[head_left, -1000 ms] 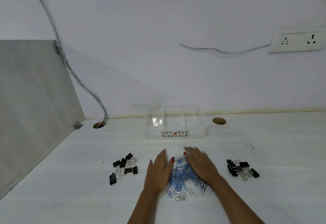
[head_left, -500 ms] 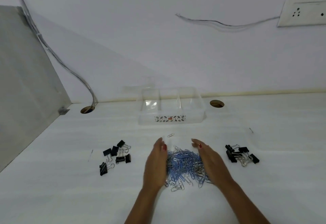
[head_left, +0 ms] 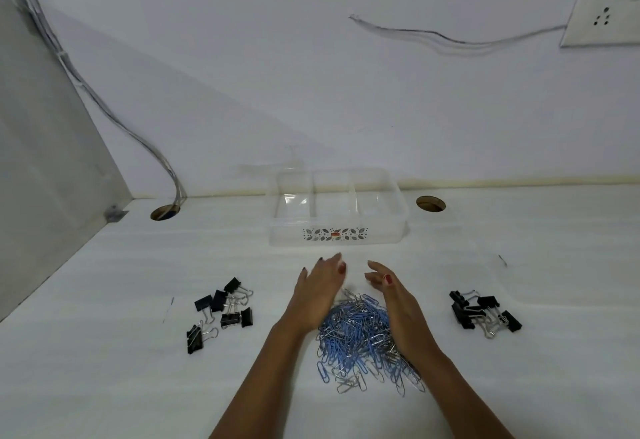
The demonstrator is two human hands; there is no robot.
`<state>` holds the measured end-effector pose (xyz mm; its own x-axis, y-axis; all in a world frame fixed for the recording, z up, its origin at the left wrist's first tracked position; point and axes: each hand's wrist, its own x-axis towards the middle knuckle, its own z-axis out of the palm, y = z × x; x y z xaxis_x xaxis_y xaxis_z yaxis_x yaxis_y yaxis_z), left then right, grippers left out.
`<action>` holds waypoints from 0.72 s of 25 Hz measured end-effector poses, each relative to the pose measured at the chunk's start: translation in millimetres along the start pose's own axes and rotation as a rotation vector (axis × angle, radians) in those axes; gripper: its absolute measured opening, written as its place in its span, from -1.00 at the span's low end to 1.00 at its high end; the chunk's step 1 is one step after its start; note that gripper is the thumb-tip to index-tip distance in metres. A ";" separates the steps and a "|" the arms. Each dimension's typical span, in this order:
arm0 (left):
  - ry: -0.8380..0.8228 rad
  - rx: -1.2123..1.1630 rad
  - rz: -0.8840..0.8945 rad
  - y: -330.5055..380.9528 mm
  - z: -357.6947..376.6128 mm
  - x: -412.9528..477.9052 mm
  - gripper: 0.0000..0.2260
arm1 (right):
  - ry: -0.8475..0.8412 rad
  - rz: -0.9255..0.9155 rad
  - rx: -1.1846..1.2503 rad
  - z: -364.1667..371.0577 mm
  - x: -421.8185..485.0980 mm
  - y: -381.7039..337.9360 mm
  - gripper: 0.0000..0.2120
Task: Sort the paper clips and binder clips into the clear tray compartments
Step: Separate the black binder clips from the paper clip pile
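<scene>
A heap of blue and silver paper clips (head_left: 360,338) lies on the white table in front of me. My left hand (head_left: 317,295) stands on edge against the heap's left side, fingers apart and blurred. My right hand (head_left: 398,303) cups the heap's right side, fingers curled a little, holding nothing. Black binder clips lie in two groups, one at the left (head_left: 221,310) and one at the right (head_left: 483,312). The clear tray (head_left: 336,236) with three compartments stands beyond the hands near the wall, nothing visible inside it.
Two round cable holes (head_left: 165,212) (head_left: 430,203) open in the table by the wall. A grey panel (head_left: 41,148) closes the left side, with cables running down it. A wall socket (head_left: 602,18) sits at the upper right.
Both hands have risen from lying flat on the heap to standing at its two sides, pushing the clips together. The view has tilted down.
</scene>
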<state>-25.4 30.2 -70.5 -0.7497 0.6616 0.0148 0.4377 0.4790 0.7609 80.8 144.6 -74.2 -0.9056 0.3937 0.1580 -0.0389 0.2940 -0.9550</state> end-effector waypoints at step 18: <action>-0.144 -0.268 0.186 -16.6 -12.4 -67.4 -0.25 | -0.395 0.008 -0.565 -75.4 -25.8 -0.8 0.02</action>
<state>11.7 -29.4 -76.1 -0.5834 0.8069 0.0921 0.3998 0.1867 0.8974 136.0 200.0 -58.6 -0.9951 0.0823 -0.0543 0.0976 0.7438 -0.6612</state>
